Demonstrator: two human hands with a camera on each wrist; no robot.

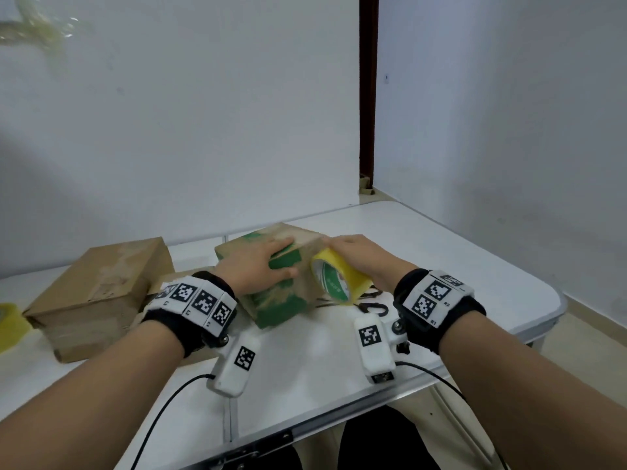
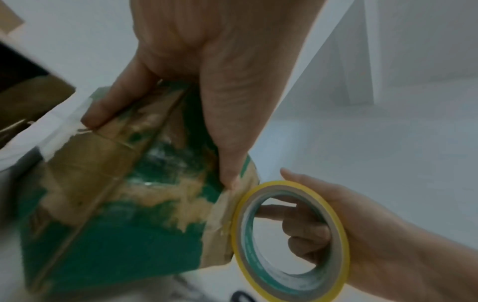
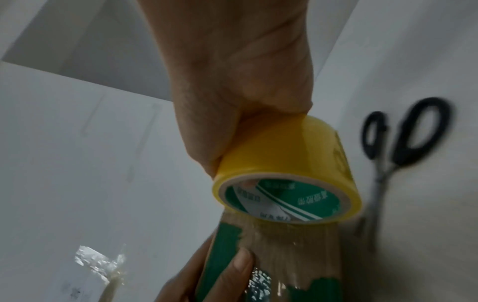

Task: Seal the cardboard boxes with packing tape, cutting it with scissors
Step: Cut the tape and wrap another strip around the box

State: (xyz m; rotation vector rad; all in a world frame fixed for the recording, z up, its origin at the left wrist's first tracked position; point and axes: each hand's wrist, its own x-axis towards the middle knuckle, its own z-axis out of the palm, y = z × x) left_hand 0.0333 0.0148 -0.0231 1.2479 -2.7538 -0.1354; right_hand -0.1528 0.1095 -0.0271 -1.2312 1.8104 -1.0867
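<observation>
- green box on tabletop; left hand flat on its top, fingers spread.
- right hand grips tape roll at the box's right edge; strip runs onto box, uncut.
- scissors lie right of box, untouched.
- brown box left of it: sealing unclear.

- A green-printed cardboard box sits tilted on the white table.
- A yellow tape roll touches the box's right end.
- Black-handled scissors lie just beside it.
- A plain brown box rests at left.
</observation>
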